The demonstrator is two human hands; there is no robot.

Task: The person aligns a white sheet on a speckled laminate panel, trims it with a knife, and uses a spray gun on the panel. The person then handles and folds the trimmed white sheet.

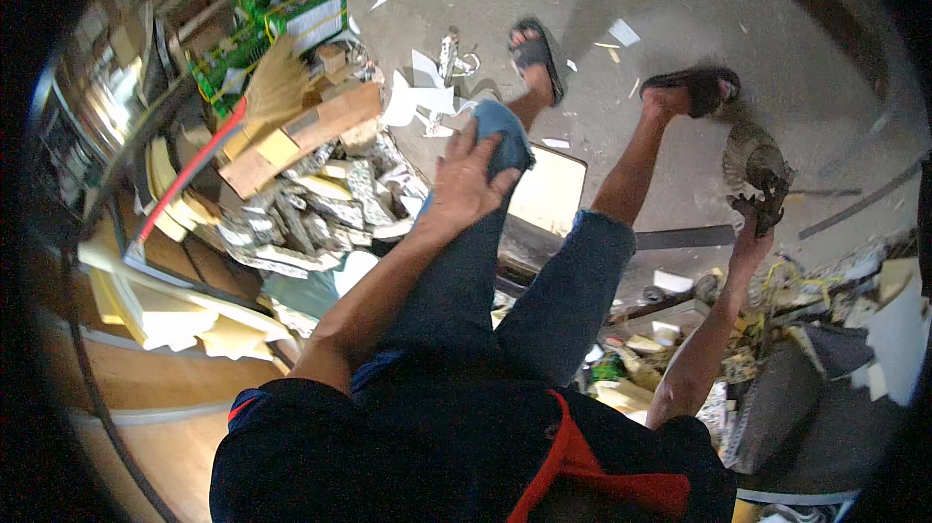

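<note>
My left hand [471, 181] lies on my left knee [502, 133], its fingers spread over the denim and nothing held in them. Out to the right, my right hand [751, 237] is closed round the dark end of a greyish, ribbed, fan-shaped thing [749, 156], held low near my right foot. Blur and shadow hide its exact kind. Between my legs a pale flat panel with a dark frame [549, 191] shows in part.
To the left stands a heap of crumpled printed paper [311, 217], with wooden boards [301, 140], a red-handled broom [199, 162] and green strapped packs [303, 16]. Scraps of white paper [419, 96] litter the floor. Mixed debris [796, 300] and a grey sheet [777, 407] lie at right.
</note>
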